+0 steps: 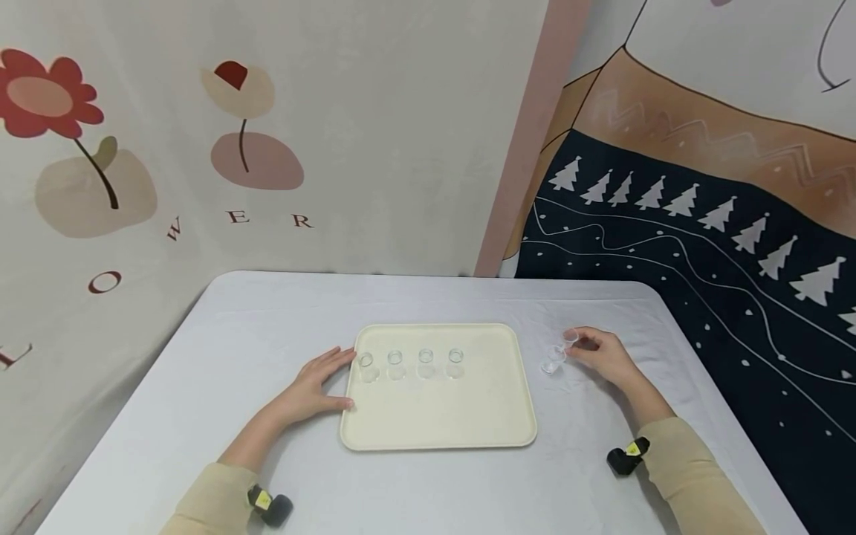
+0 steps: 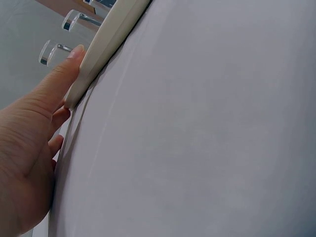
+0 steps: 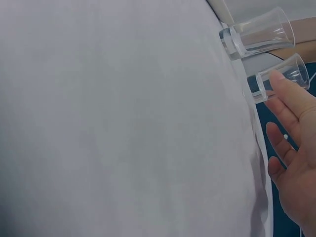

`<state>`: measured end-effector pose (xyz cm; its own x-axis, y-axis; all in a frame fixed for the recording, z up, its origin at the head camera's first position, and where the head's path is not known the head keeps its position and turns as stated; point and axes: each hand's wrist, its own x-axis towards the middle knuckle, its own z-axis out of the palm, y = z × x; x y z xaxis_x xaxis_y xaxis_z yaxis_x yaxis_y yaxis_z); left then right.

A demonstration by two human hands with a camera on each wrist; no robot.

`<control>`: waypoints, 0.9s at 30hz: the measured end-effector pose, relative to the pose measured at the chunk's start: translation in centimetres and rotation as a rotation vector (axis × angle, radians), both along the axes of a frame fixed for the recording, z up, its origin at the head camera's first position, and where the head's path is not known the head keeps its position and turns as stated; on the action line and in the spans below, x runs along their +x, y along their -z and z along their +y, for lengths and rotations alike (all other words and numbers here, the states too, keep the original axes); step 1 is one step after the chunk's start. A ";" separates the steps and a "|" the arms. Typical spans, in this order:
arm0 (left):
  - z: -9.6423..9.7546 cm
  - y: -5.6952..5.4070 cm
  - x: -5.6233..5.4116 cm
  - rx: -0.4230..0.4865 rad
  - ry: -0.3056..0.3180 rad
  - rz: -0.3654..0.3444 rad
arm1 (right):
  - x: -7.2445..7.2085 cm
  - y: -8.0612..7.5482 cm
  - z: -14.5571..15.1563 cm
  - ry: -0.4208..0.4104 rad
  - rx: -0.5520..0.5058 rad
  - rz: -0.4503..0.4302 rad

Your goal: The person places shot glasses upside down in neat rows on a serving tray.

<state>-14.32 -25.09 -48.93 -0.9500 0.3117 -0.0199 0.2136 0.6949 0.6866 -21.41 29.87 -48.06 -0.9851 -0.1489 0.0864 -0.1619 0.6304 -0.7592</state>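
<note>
My left hand (image 1: 309, 390) rests against the left edge of a cream tray (image 1: 448, 422), thumb and fingers spread along its rim. On that tray several small clear shot glasses (image 1: 426, 364) stand in a row, thick bases upward. To the right of the tray, my right hand (image 1: 605, 358) pinches a clear shot glass (image 3: 299, 70) between thumb and fingers, its wide mouth upward. Just left of it, a second shot glass (image 3: 261, 33) stands upright on the cloth. In the left wrist view the thumb (image 2: 64, 74) lies at the tray rim.
A white cloth covers the table (image 1: 441, 490). Behind it hangs a pale curtain with flower prints (image 1: 374, 148); at the right is a dark cloth with white tree prints (image 1: 682, 200). Black wrist cameras (image 1: 274, 510) sit at both sleeves.
</note>
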 end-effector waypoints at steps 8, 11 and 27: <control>0.1 -0.2 0.0 -0.002 -0.003 0.003 | 0.6 -1.3 0.4 0.027 -0.031 0.056; 0.1 -0.2 0.0 0.000 -0.002 -0.002 | 0.9 -1.7 0.5 0.028 -0.049 0.074; 0.1 -0.1 0.0 0.002 -0.003 -0.007 | 3.3 -5.5 -2.2 -0.100 -0.155 0.226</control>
